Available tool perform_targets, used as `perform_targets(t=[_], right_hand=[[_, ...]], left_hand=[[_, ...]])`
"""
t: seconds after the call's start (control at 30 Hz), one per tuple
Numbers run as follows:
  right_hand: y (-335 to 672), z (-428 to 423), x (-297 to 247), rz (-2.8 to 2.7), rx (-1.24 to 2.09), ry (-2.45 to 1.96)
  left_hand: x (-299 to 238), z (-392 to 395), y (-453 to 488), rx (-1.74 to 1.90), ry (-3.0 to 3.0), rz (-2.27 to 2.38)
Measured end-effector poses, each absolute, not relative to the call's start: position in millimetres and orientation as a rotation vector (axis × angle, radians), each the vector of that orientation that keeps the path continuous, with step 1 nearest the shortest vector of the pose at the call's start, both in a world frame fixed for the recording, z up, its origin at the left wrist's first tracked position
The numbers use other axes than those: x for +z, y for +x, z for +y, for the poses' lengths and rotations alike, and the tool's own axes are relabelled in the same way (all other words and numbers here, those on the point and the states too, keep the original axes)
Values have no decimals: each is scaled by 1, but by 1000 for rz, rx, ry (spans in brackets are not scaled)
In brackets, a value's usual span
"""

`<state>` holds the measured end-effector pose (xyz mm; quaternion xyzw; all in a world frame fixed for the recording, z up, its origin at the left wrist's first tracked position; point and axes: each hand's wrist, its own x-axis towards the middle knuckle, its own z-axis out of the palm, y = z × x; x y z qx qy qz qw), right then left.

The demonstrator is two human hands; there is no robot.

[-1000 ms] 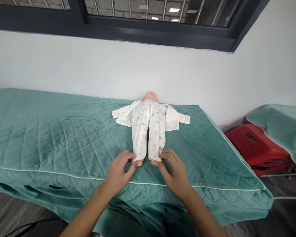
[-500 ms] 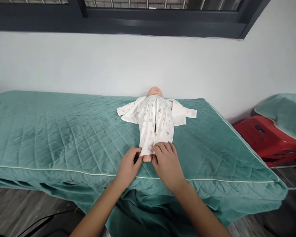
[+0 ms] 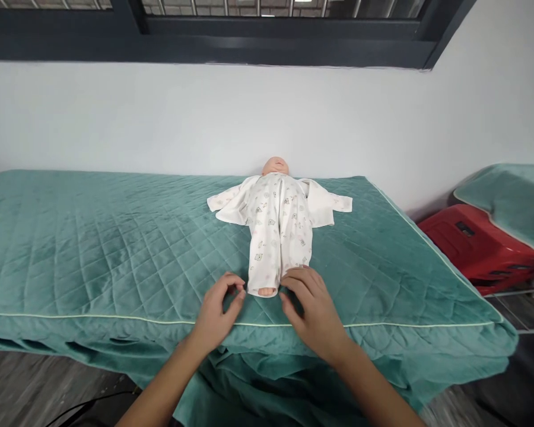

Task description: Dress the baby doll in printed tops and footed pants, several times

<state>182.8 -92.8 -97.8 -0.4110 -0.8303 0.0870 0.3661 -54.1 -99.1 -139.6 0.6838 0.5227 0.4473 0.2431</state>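
A baby doll [image 3: 276, 165] lies on its back on a green quilted cover, its head towards the wall. It wears a white printed outfit: a top with both sleeves [image 3: 230, 197] spread out sideways, and trousers [image 3: 263, 243] over the legs. The left trouser leg reaches down to the foot [image 3: 267, 292], whose toes show in the cuff. Just left of that cuff is my left hand [image 3: 218, 311], fingers curved and a little apart, holding nothing. My right hand [image 3: 314, 311] is at the lower end of the right trouser leg, thumb and fingers apart; its fingers hide that cuff and foot.
The green quilted bed [image 3: 115, 249] stands against a white wall below a dark window frame [image 3: 267, 47]. Its piped front edge runs close to my wrists. Red plastic stools [image 3: 476, 243] and another green cover [image 3: 511, 201] are at the right.
The left trouser cuff has come down around the doll's foot, leaving only toes showing. My left hand has let go of the cuff and moved left; my right hand has shifted slightly right.
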Motion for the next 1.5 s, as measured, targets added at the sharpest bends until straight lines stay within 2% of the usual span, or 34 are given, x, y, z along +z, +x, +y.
perform_targets(t=[0.2, 0.33, 0.6, 0.87, 1.0, 1.1, 1.27, 1.37, 1.5], right_hand=[[203, -95, -116, -1887, 435, -1150], [197, -88, -120, -1970, 306, -1180], [197, -73, -99, -2023, 406, -1085], [200, -91, -83, -2134, 322, -1042], [214, -92, -84, -2138, 433, -1032], [228, -69, -86, -1978, 469, -1103], [238, 33, -106, -1842, 213, -1304], [231, 87, -121, -1992, 150, -1364], [225, 103, -128, -2142, 134, -1374]], left_hand=[[-143, -36, -64, 1123, 2165, 1757], [-136, 14, -54, 929, 2395, 1847], [-134, 68, -48, 618, 2679, 1520], [-128, 78, -45, 621, 2687, 1424], [-121, 80, -43, 676, 2610, 1354], [-115, 84, -39, 657, 2534, 1365], [-108, 99, -28, 628, 2455, 1406], [-108, 110, -22, 640, 2412, 1432], [-107, 118, -19, 676, 2381, 1409]])
